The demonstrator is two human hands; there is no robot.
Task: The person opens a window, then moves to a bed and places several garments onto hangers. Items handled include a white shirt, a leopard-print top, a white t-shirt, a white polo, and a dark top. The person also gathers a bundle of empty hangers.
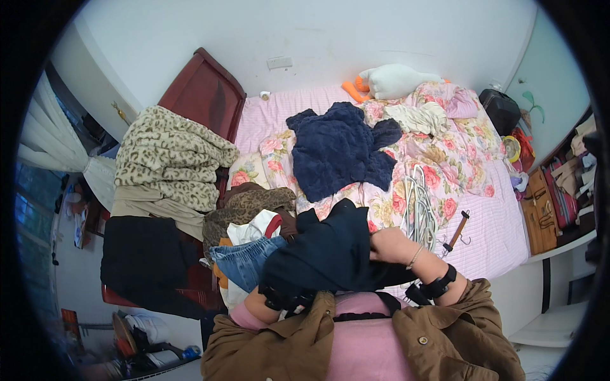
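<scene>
A dark, nearly black garment [324, 252] hangs bunched in front of my chest. The fingers of my right hand [393, 245] grip its right edge. My left forearm [259, 302] goes in under the cloth, so the left hand itself is hidden. Just left of the garment lie blue denim with a gathered elastic waist [250, 259] and a white piece with a red band [255, 226]. A brown leopard-print garment [257, 205] lies behind them. Beyond the dark cloth, a fluffy navy garment [338, 152] is spread on the floral quilt [433, 176].
White clothes hangers [419, 209] and a wooden clip hanger [457, 233] lie right of my hand. A leopard-print fleece [167, 157] and black clothing [143, 257] drape over the red wooden headboard [205, 90]. A plush toy [398, 82] lies by the wall; an open wardrobe [557, 200] stands right.
</scene>
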